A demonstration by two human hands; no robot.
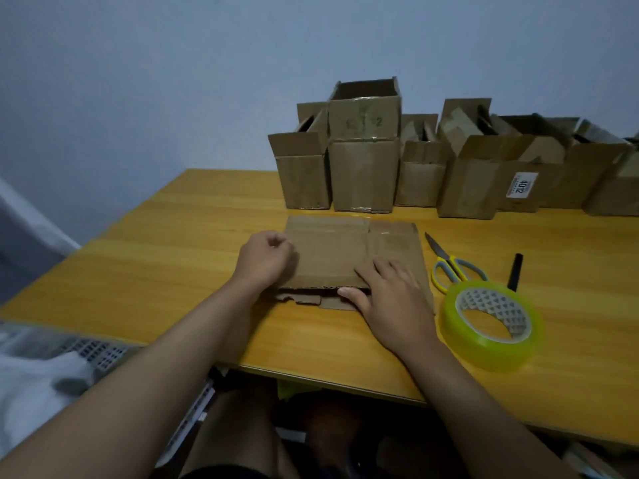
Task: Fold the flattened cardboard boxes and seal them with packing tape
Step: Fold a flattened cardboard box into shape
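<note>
A flattened brown cardboard box [340,252] lies on the wooden table [173,257] in front of me. My left hand [264,259] sits at the box's left edge with its fingers curled at that edge. My right hand [389,293] lies flat on the box's near right part, fingers spread, thumb at the near edge. A roll of clear yellowish packing tape [491,328] lies flat to the right of my right hand.
Yellow-handled scissors [449,266] and a black marker [515,271] lie right of the flat box. Several folded cardboard boxes [363,167] with open tops stand in a row along the back, one stacked on another. The table's near edge runs below my forearms.
</note>
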